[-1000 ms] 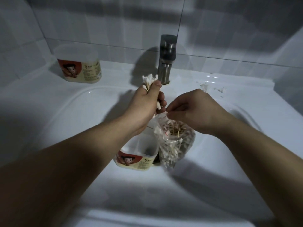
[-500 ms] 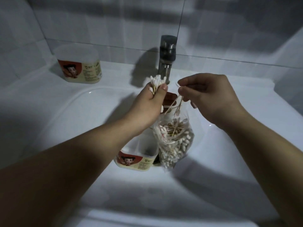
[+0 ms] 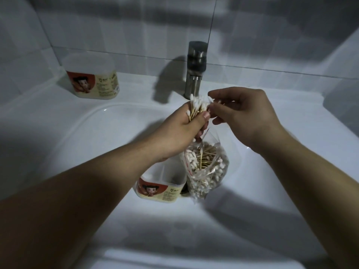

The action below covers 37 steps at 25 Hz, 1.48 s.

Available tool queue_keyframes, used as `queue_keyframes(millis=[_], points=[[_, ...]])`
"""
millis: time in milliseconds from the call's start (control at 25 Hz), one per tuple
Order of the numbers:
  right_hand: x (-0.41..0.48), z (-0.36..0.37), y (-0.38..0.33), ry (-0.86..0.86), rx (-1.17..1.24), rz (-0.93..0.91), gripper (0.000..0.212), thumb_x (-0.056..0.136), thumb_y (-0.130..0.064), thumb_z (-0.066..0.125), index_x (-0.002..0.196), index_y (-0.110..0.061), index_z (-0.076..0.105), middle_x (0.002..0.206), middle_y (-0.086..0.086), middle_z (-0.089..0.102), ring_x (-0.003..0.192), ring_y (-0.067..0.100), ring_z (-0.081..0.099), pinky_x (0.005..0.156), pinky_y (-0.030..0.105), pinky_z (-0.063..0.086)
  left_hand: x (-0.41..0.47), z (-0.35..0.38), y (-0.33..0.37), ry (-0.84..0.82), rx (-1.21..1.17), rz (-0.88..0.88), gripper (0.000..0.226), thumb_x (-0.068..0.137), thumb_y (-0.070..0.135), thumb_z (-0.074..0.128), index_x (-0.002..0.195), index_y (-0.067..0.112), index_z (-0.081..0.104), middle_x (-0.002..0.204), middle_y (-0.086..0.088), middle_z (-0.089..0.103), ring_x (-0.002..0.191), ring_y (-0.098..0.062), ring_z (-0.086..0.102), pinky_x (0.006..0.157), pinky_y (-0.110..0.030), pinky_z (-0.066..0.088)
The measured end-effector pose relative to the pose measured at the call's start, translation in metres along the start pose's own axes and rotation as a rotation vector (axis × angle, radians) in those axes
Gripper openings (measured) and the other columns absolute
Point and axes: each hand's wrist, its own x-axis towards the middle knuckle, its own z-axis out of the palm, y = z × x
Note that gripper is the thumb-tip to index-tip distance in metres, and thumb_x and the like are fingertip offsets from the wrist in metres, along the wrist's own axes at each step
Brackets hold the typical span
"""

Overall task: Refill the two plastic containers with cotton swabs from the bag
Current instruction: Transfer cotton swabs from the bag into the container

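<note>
Many white-tipped wooden swabs [image 3: 204,159] in clear bag [image 3: 213,139]

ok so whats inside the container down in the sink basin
The visible part of the container shows only bare white plastic. The left hand, gripping swabs, and its wrist cover the far end, so that part cannot be checked.

Left hand [image 3: 180,131] grips swab bundle [image 3: 198,106]; right hand [image 3: 244,115] pinches its top.
</note>
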Motion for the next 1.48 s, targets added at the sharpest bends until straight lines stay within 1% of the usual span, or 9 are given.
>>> queue_keyframes(millis=[160, 360, 600, 760, 880, 1040, 1120, 1240, 1480], points=[[0.001, 0.001, 0.002, 0.038, -0.032, 0.005, 0.020, 0.098, -0.009, 0.061, 0.114, -0.015, 0.072, 0.083, -0.001, 0.076, 0.071, 0.009, 0.074, 0.065, 0.019, 0.056, 0.001, -0.001, 0.000, 0.020, -0.003, -0.001, 0.018, 0.108, 0.022, 0.046, 0.092, 0.021, 0.055, 0.078, 0.002, 0.053, 0.067, -0.007, 0.051, 0.069, -0.029, 0.048], [0.001, 0.000, 0.000, 0.071, 0.148, 0.094, 0.007, 0.099, -0.010, 0.060, 0.098, -0.014, 0.065, 0.085, 0.005, 0.077, 0.077, 0.019, 0.076, 0.073, 0.036, 0.063, 0.001, -0.002, 0.003, 0.066, -0.010, -0.015, 0.024, 0.106, 0.023, 0.051, 0.085, 0.021, 0.061, 0.067, 0.009, 0.057, 0.062, -0.003, 0.056, 0.069, -0.027, 0.053], [0.001, -0.001, -0.003, 0.039, 0.240, 0.170, 0.005, 0.097, -0.008, 0.062, 0.094, -0.012, 0.059, 0.091, 0.006, 0.079, 0.087, 0.020, 0.076, 0.084, 0.043, 0.062, 0.000, 0.000, 0.002, 0.103, -0.026, -0.082, 0.025, 0.107, 0.026, 0.048, 0.119, 0.008, 0.062, 0.094, -0.002, 0.072, 0.080, -0.009, 0.073, 0.071, -0.022, 0.058], [0.002, -0.005, -0.005, 0.097, 0.236, 0.132, 0.006, 0.093, -0.008, 0.065, 0.097, -0.011, 0.062, 0.085, 0.004, 0.079, 0.087, 0.018, 0.077, 0.085, 0.040, 0.061, 0.000, -0.002, 0.005, 0.144, -0.090, -0.109, 0.029, 0.108, 0.025, 0.046, 0.126, 0.008, 0.060, 0.108, -0.008, 0.075, 0.086, -0.012, 0.073, 0.069, -0.018, 0.057], [0.001, 0.002, 0.001, 0.011, 0.148, 0.127, 0.004, 0.093, -0.015, 0.070, 0.094, -0.013, 0.067, 0.087, 0.002, 0.078, 0.089, 0.017, 0.075, 0.085, 0.042, 0.061, -0.003, 0.002, 0.008, 0.048, -0.144, -0.090, 0.024, 0.110, 0.018, 0.042, 0.124, 0.006, 0.058, 0.089, -0.008, 0.071, 0.072, -0.011, 0.068, 0.067, -0.024, 0.059], [0.002, 0.005, 0.011, -0.011, 0.034, 0.047, 0.015, 0.089, -0.018, 0.076, 0.102, -0.020, 0.071, 0.091, -0.004, 0.077, 0.085, 0.008, 0.073, 0.077, 0.037, 0.060, -0.005, 0.003, 0.008, 0.009, -0.095, -0.085, 0.016, 0.109, 0.014, 0.042, 0.097, 0.012, 0.052, 0.071, -0.002, 0.053, 0.056, -0.008, 0.054, 0.055, -0.023, 0.049], [0.003, 0.002, 0.012, -0.011, -0.059, -0.055, 0.030, 0.089, -0.018, 0.075, 0.116, -0.028, 0.070, 0.100, -0.010, 0.077, 0.093, 0.002, 0.072, 0.084, 0.034, 0.058, -0.005, 0.002, 0.009, -0.002, -0.092, -0.099, 0.019, 0.109, 0.015, 0.043, 0.093, 0.014, 0.053, 0.069, -0.001, 0.051, 0.055, -0.008, 0.052, 0.054, -0.022, 0.047], [0.001, 0.002, 0.011, -0.086, -0.150, -0.127, 0.027, 0.097, -0.016, 0.064, 0.118, -0.028, 0.074, 0.107, -0.017, 0.075, 0.100, -0.004, 0.068, 0.095, 0.036, 0.057, -0.005, 0.002, 0.010, 0.000, -0.073, -0.098, 0.022, 0.109, 0.015, 0.043, 0.089, 0.015, 0.053, 0.068, -0.001, 0.052, 0.056, -0.009, 0.053, 0.054, -0.023, 0.048], [-0.008, 0.009, 0.006, -0.159, -0.183, -0.165, 0.036, 0.097, -0.036, 0.061, 0.132, -0.029, 0.065, 0.116, -0.017, 0.071, 0.111, -0.003, 0.063, 0.091, 0.029, 0.055, -0.003, -0.001, 0.011, 0.043, 0.092, -0.091, 0.017, 0.106, 0.010, 0.045, 0.110, 0.010, 0.062, 0.060, -0.001, 0.047, 0.048, -0.011, 0.048, 0.049, -0.028, 0.043]])
